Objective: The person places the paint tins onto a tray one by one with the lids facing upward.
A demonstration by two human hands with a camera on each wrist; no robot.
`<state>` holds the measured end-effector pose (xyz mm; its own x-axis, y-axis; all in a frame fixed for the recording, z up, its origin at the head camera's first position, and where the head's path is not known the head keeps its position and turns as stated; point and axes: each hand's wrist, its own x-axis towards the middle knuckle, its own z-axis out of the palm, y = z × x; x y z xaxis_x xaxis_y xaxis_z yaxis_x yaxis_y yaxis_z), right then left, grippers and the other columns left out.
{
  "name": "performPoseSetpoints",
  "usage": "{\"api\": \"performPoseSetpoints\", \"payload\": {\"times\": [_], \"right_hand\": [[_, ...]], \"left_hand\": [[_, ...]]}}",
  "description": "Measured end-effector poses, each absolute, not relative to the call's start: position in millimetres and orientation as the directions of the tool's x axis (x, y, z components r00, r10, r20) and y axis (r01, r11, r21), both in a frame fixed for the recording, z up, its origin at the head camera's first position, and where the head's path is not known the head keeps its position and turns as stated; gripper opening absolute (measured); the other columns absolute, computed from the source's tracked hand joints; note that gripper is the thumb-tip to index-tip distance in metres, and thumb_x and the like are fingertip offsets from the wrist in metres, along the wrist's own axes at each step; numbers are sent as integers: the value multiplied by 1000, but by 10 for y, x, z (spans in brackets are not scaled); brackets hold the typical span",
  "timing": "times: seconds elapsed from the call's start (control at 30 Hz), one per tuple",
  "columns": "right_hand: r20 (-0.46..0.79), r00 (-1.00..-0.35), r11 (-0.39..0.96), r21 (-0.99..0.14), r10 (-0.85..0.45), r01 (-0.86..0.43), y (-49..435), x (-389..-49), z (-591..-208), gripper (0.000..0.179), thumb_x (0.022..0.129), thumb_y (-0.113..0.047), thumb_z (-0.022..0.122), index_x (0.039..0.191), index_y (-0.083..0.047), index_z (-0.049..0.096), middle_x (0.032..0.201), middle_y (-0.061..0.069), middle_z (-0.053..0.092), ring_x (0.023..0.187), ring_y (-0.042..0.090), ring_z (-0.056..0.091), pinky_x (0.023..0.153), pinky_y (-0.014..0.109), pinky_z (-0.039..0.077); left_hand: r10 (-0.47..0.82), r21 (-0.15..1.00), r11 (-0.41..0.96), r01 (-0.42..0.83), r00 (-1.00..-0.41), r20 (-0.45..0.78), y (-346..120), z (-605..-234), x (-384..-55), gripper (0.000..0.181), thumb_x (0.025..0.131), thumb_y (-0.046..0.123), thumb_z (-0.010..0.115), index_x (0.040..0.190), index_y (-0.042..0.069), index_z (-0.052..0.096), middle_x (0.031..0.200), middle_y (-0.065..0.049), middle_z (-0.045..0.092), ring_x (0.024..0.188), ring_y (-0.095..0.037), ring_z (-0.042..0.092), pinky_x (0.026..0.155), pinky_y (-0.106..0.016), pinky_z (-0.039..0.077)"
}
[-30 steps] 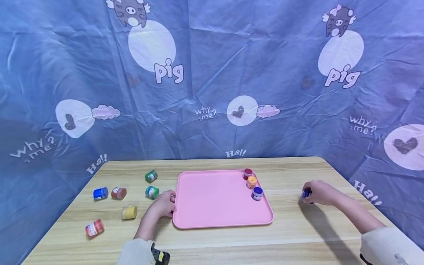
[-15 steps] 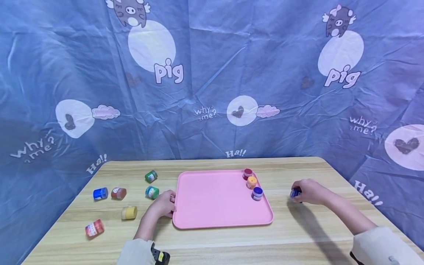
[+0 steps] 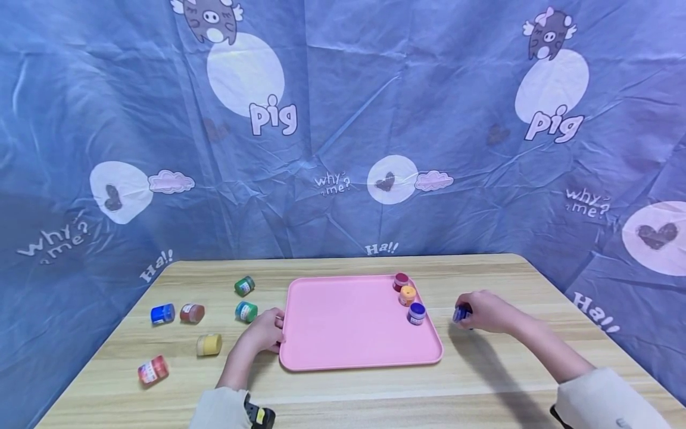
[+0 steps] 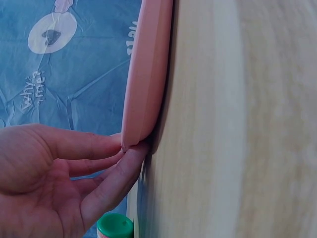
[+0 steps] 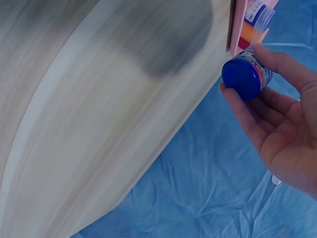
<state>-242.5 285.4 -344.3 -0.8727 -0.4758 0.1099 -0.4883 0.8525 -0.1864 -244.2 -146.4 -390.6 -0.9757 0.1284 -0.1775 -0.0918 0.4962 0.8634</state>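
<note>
My left hand (image 3: 265, 330) pinches the left edge of a pink tray (image 3: 348, 322). In the left wrist view the thumb lies on one side of the tray's rim (image 4: 146, 74) and a finger on the other. Right of the tray, my right hand (image 3: 485, 311) holds a small paint jar with a blue lid (image 5: 240, 79) between thumb and fingers, raised above the table with its shadow below. Along the tray's right side stand three jars: dark red (image 3: 400, 282), orange (image 3: 407, 296) and violet-blue (image 3: 415, 314).
Several paint jars lie at the table's left: blue (image 3: 162, 313), brown (image 3: 192, 313), yellow (image 3: 209, 344), red (image 3: 153, 370), and two green ones, one (image 3: 245, 286) farther back and one (image 3: 246, 311) close to my left hand. A blue printed curtain (image 3: 343, 149) hangs behind the table.
My right hand has moved left toward the tray, carrying the blue-lidded paint jar. The left hand, the tray and the other jars have stayed in place.
</note>
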Motion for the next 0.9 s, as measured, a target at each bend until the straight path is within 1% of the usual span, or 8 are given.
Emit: {"api": "performPoseSetpoints", "payload": {"times": [0.43, 0.63, 0.9], "right_hand": [[111, -870, 840, -230, -480, -492, 2657, -2409, -3473, 26, 66, -15, 76, 85, -2, 64, 71, -6, 57, 64, 10, 49, 60, 30, 46], [128, -864, 824, -261, -487, -503, 2561, -2384, -3467, 26, 66, -14, 76, 85, -2, 64, 71, -5, 56, 63, 9, 49, 58, 29, 46], [153, -872, 821, -293, -466, -490, 2477, -2363, -3489, 27, 64, -14, 77, 85, -3, 64, 71, -6, 57, 63, 9, 50, 58, 30, 46]], "left_hand": [[130, 860, 504, -85, -976, -173, -1455, -3894, -2424, 45, 71, -22, 49, 116, -18, 42, 91, -19, 52, 71, -26, 58, 58, -36, 55], [127, 863, 497, -89, -977, -174, -1455, -3889, -2420, 45, 71, -22, 49, 115, -17, 43, 91, -19, 51, 72, -27, 58, 58, -36, 55], [124, 862, 499, -89, -977, -173, -1461, -3895, -2426, 45, 71, -23, 50, 114, -17, 43, 90, -18, 51, 71, -26, 58, 57, -36, 55]]}}
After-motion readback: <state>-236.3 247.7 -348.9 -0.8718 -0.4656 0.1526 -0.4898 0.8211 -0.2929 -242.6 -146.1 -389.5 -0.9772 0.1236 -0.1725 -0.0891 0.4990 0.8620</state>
